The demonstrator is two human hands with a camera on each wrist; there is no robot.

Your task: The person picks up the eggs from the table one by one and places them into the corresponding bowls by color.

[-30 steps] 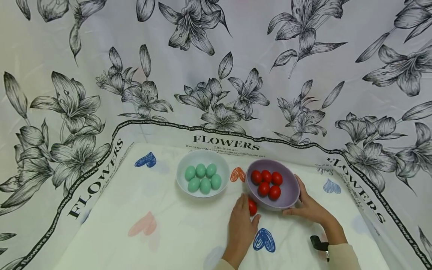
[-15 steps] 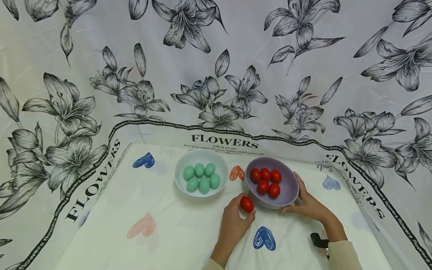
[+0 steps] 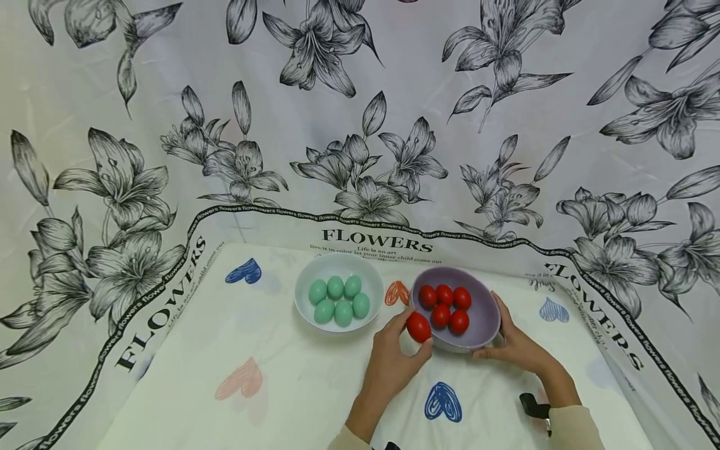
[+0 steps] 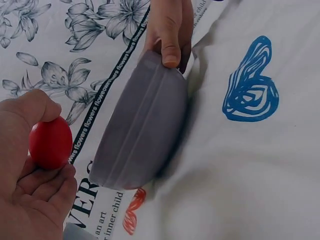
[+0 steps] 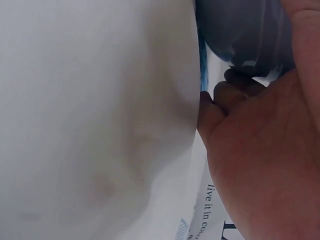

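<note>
Between thumb and fingers my left hand (image 3: 392, 361) pinches a red egg (image 3: 419, 327), raised at the near-left rim of the purple bowl (image 3: 485, 312). The left wrist view shows the same red egg (image 4: 51, 143) apart from the bowl's outer wall (image 4: 142, 122). Several red eggs (image 3: 444, 295) lie inside that bowl. At its right side my right hand (image 3: 517, 344) grips the bowl, thumb low on the near side and fingers along the far right. In the right wrist view, the right hand (image 5: 265, 150) is against the bowl's underside, fingertips partly hidden.
A pale white bowl (image 3: 300, 310) holding several mint-green eggs (image 3: 343, 312) stands left of the purple bowl. The tablecloth (image 3: 304, 400) carries printed hearts. Behind rises a white flower-printed curtain (image 3: 416, 56). A black wrist-camera piece (image 3: 534, 406) sits by the right sleeve.
My left hand was around the red egg on the cloth beside the purple bowl. It has lifted the egg up to the bowl's rim. The right hand keeps its hold.
</note>
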